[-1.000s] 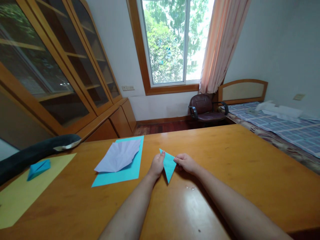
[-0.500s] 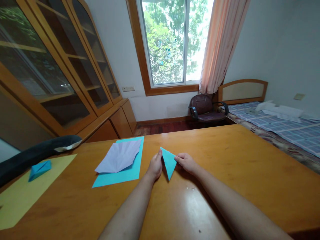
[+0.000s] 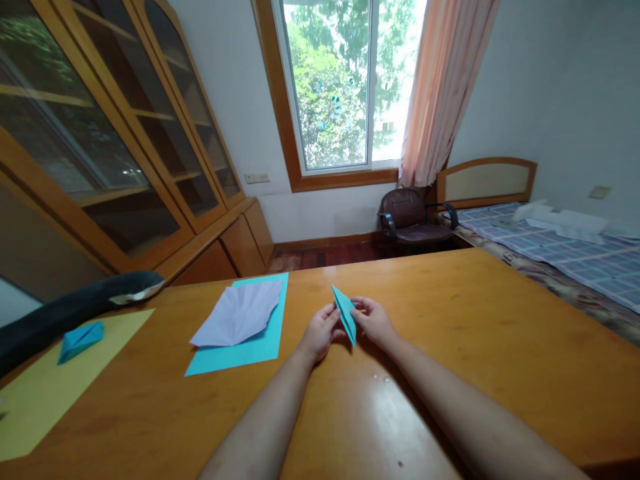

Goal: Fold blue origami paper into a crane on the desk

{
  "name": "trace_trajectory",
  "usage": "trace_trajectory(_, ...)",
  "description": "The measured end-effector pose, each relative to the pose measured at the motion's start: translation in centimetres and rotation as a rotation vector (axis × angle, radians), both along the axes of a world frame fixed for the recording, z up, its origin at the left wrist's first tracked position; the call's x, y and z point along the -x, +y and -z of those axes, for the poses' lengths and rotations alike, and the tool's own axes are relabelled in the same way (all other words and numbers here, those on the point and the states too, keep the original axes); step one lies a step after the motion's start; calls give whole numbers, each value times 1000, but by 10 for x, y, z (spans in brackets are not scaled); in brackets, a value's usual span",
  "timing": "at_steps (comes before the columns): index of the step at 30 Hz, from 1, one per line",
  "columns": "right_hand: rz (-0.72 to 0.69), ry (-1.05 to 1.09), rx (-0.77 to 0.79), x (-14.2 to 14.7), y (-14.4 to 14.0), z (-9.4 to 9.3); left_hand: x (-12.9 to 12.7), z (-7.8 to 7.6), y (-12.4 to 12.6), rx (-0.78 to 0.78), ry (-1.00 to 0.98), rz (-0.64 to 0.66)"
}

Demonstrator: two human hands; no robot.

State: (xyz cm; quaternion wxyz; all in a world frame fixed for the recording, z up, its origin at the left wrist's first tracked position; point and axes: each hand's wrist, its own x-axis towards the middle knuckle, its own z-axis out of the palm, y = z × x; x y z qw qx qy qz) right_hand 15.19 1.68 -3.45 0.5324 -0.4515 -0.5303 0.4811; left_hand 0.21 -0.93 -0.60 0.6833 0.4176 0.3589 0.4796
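Left hand (image 3: 320, 328) and right hand (image 3: 374, 321) both pinch the teal folded paper triangle (image 3: 345, 313), lifted edge-on between them just above the table (image 3: 475, 347); best to line the corners up exactly before pressing the crease flat.

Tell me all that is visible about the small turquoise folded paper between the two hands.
The turquoise folded paper is a narrow triangle of thin, smooth paper, one point up and away, the other down toward the person. It stands on edge, lifted above the wooden table. The left hand and the right hand pinch it from either side with their fingertips.
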Motion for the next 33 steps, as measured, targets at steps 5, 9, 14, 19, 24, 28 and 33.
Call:
trace_trajectory(5, -96, 46, 66, 2, -3, -1, -4, -2, 0, -49, 89, -60)
trace_trajectory(9, -164, 34, 83, 1, -5, -3, -7, -5, -2, -108, 123, -77)
trace_trajectory(14, -174, -33, 15, -1, -6, -3, -9, -9, -5, -226, 213, -108)
trace_trajectory(19, -162, 23, 4, 0, -8, -2, -6, 0, -2, -248, 246, -82)
trace_trajectory(24, -166, 90, -17, 1, -8, -2, 0, 15, 7, -228, 214, -61)
trace_trajectory(28, -147, 38, -107, -2, -7, -4, 3, 15, 9, -183, 155, -33)
trace_trajectory(33, -127, -44, -115, -5, -5, -5, 6, 6, 7, -84, 121, 20)
